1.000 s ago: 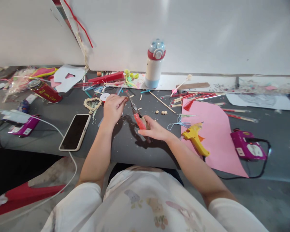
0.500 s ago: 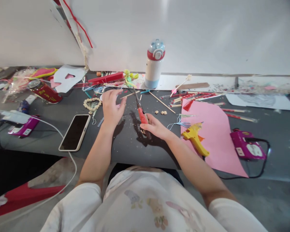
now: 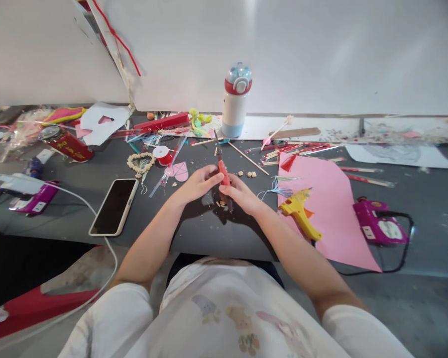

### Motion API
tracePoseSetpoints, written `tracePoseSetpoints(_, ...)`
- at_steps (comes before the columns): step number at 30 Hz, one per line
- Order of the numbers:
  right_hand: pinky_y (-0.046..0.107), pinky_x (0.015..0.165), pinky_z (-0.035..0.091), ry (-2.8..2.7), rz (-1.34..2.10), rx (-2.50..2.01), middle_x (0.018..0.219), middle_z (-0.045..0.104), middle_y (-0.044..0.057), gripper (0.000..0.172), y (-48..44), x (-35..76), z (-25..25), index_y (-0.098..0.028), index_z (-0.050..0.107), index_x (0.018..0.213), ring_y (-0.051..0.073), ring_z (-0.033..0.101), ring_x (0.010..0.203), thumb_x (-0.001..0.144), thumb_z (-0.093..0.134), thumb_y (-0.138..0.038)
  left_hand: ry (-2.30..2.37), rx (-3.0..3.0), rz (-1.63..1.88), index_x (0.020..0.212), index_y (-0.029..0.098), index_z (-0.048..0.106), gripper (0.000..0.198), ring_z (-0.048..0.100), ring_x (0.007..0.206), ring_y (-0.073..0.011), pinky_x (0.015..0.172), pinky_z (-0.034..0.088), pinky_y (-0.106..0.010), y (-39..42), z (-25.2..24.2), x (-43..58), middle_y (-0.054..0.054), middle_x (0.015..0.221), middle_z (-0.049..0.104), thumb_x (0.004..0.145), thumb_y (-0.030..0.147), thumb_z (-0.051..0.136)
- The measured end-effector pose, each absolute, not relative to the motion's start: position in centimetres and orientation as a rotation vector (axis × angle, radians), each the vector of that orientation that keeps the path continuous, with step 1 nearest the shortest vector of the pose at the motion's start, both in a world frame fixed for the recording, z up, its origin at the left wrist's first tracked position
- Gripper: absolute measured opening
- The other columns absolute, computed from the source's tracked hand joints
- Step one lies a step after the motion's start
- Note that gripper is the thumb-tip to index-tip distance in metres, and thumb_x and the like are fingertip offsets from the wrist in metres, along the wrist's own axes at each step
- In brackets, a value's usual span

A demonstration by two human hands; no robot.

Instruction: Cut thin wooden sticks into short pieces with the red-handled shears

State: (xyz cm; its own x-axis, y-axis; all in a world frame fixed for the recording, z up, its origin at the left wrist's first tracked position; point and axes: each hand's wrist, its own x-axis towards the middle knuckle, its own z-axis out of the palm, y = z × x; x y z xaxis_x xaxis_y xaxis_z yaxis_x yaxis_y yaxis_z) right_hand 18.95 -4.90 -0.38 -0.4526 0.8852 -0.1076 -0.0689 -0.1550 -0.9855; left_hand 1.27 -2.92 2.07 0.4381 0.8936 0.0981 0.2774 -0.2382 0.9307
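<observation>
My right hand point(image 3: 241, 194) is closed round the red handles of long, dark-tipped pliers point(image 3: 224, 174), whose narrow nose points away from me. Against the same handles, my left hand point(image 3: 201, 183) is closed too, thumb and fingers at the upper part of the grip. Small cut bits of stick point(image 3: 221, 204) lie on the dark table just under the hands. To the left are a red thread spool point(image 3: 162, 155), a pink paper piece point(image 3: 179, 171) with drawn lines and a beaded heart-shaped loop point(image 3: 141, 164). A few tiny wooden pieces point(image 3: 251, 174) rest right of the pliers.
A white bottle point(image 3: 234, 109) stands behind the hands. Rightward lie a pink sheet point(image 3: 332, 214), a yellow glue gun point(image 3: 300, 214), wrapped sticks point(image 3: 302, 151) and a purple power strip point(image 3: 381, 223). Leftward are a phone point(image 3: 114, 206), a red can point(image 3: 67, 144) and a white cable point(image 3: 78, 191).
My left hand has moved right and nearer to me, from open beside the pliers to closed on their handles. The spool and pink paper piece have come into sight.
</observation>
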Motion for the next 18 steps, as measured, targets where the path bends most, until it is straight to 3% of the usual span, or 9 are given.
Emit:
tracePoseSetpoints(4, 0.034, 0.070, 0.048, -1.420, 1.611, -1.016, 0.084, 0.060, 0.001, 0.046, -4.9, 19.0, -0.8, -0.020, 0.054, 0.100, 0.018, 0.057, 0.078, 0.072, 0.074, -0.051, 1.009, 1.570, 0.921, 0.109, 0.015, 0.067, 0.057, 0.066, 0.101, -0.0222, 0.090, 0.051, -0.035, -3.1, 1.9, 1.9, -0.012, 0.111, 0.071, 0.080, 0.065, 0.066)
tracePoseSetpoints(9, 0.040, 0.078, 0.051, -1.447, 1.575, -1.030, 0.092, 0.063, 0.004, 0.046, -4.9, 19.2, -1.0, -0.020, 0.055, 0.104, 0.021, 0.061, 0.089, 0.074, 0.074, -0.050, 1.025, 1.482, 1.003, 0.109, 0.015, 0.069, 0.058, 0.068, 0.099, -0.0220, 0.090, 0.052, -0.035, -3.2, 1.5, 2.4, -0.013, 0.116, 0.071, 0.076, 0.062, 0.071)
tracePoseSetpoints(18, 0.035, 0.074, 0.050, -1.416, 1.668, -1.008, 0.090, 0.062, 0.001, 0.052, -4.6, 19.5, -1.2, -0.021, 0.052, 0.112, 0.018, 0.060, 0.081, 0.074, 0.075, -0.047, 1.096, 1.542, 1.021, 0.106, 0.015, 0.070, 0.055, 0.069, 0.095, -0.0211, 0.087, 0.053, -0.034, -3.0, 1.2, 2.4, -0.012, 0.111, 0.073, 0.075, 0.061, 0.071)
